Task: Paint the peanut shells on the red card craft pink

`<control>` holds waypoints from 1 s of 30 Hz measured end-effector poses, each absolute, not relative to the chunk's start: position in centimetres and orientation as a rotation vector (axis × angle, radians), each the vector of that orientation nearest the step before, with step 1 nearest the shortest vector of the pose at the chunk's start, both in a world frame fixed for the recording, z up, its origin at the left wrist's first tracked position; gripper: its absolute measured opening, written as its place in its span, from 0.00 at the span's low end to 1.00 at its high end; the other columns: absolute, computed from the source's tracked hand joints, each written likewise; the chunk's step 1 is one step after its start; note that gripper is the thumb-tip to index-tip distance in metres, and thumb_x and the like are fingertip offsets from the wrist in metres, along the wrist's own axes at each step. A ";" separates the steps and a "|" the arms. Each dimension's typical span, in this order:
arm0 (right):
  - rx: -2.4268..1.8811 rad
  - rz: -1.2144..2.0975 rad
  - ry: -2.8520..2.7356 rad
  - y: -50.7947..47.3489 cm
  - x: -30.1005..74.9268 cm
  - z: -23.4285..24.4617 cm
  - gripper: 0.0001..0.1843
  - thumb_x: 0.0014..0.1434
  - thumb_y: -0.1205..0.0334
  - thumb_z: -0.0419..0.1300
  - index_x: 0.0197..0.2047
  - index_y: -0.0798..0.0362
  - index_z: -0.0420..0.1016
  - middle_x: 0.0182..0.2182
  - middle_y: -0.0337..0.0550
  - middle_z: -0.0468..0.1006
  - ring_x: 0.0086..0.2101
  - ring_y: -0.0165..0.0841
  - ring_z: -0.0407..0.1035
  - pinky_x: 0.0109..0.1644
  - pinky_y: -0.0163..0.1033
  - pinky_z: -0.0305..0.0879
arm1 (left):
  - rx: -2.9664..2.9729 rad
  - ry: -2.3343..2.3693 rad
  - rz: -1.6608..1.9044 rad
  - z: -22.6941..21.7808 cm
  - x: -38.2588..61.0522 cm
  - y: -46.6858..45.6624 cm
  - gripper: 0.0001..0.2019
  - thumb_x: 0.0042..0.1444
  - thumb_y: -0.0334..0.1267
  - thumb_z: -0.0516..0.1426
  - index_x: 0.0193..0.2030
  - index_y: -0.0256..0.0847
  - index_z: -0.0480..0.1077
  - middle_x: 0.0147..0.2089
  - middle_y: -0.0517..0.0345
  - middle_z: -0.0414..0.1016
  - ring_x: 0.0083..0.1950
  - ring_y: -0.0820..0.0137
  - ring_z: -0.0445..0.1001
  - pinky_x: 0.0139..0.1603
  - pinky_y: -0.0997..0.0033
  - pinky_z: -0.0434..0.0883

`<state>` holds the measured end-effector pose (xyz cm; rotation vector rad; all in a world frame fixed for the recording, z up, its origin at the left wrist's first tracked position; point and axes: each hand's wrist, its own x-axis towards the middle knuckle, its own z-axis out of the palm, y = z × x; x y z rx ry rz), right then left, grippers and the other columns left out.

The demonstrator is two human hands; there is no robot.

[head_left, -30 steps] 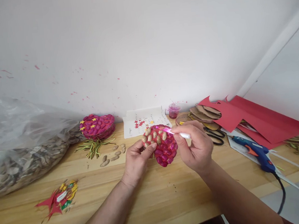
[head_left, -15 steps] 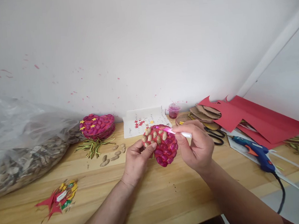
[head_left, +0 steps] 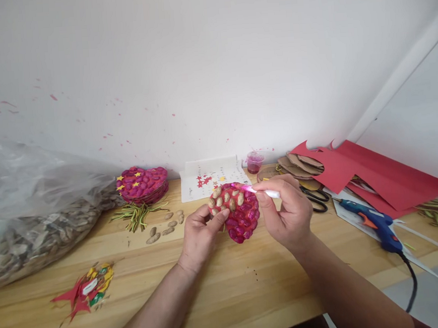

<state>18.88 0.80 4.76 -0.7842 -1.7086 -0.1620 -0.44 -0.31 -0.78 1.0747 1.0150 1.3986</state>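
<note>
My left hand (head_left: 205,231) pinches the left side of a heart-shaped piece (head_left: 242,215) covered in peanuts, its thumb on the front. Peanuts on the piece's upper left are bare tan; those on the right and lower part are coloured magenta. In my right hand (head_left: 287,209) is a white paintbrush (head_left: 269,193), closed between thumb and fingers. The brush's pink tip lies at the top edge of the piece, by the peanuts there. Behind the piece lies a white sheet (head_left: 190,184) with small red and yellow stars.
A plastic bag of peanuts (head_left: 39,239) fills the left. Finished magenta hearts (head_left: 143,185) are stacked behind loose peanuts (head_left: 167,231). A cup of pink liquid (head_left: 255,162) stands by the wall. Scissors (head_left: 316,202), a blue glue gun (head_left: 375,222) and red paper (head_left: 390,176) lie right.
The brush tip has shifted slightly along the top of the piece. Both hands stay in nearly the same place, still holding the piece and the brush.
</note>
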 end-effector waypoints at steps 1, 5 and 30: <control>-0.784 -0.153 -1.702 0.8 18.9 4.8 0.10 0.65 0.70 0.63 0.47 0.48 0.79 0.36 0.40 0.84 0.39 0.36 0.74 0.47 0.47 0.70 | 1.077 1.014 1.399 -0.9 -0.5 -0.3 0.15 0.52 0.48 0.73 0.35 0.37 0.83 0.32 0.56 0.79 0.32 0.70 0.69 0.36 0.70 0.70; -0.741 -0.125 -1.709 0.8 18.9 4.8 0.10 0.65 0.72 0.63 0.47 0.48 0.79 0.37 0.40 0.84 0.39 0.34 0.73 0.47 0.45 0.70 | 1.083 1.014 1.394 -1.1 -0.5 -0.2 0.14 0.52 0.48 0.73 0.36 0.38 0.84 0.34 0.54 0.79 0.34 0.68 0.71 0.38 0.68 0.72; -0.791 -0.119 -1.679 0.9 19.2 4.8 0.08 0.66 0.69 0.63 0.46 0.48 0.79 0.37 0.41 0.83 0.39 0.36 0.74 0.48 0.47 0.71 | 1.049 0.986 1.407 -0.2 -0.2 -0.5 0.15 0.51 0.48 0.73 0.33 0.37 0.82 0.29 0.59 0.75 0.29 0.73 0.64 0.32 0.72 0.64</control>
